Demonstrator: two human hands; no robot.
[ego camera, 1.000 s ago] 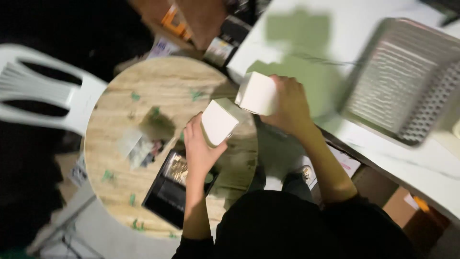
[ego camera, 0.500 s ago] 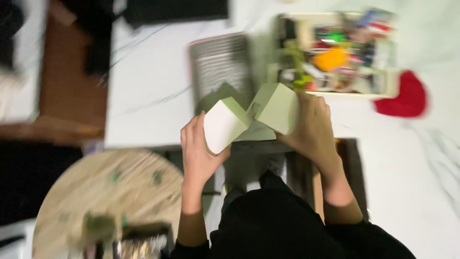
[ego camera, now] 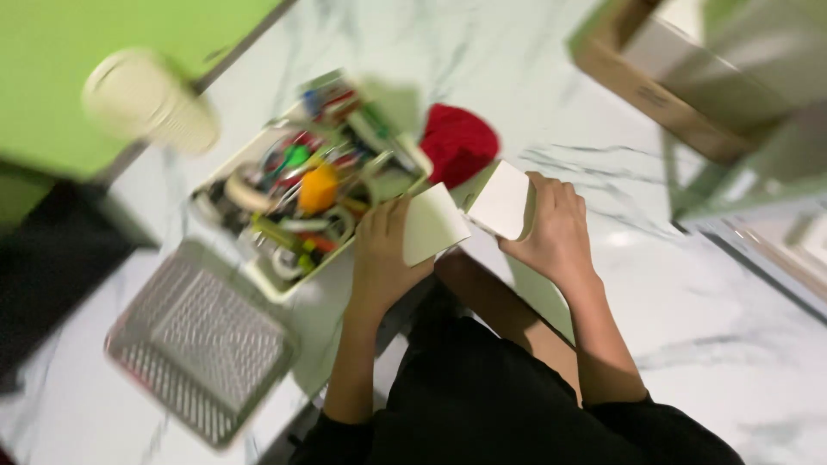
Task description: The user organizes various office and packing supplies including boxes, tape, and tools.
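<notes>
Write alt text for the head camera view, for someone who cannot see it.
A person's left hand and right hand each hold a small white box over a white marble table. Beside them sit a tray of colourful clutter, a red cloth and a grey mesh basket.

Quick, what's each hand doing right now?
Left hand: closed, holding a small white box.
Right hand: closed, holding another small white box.
</notes>
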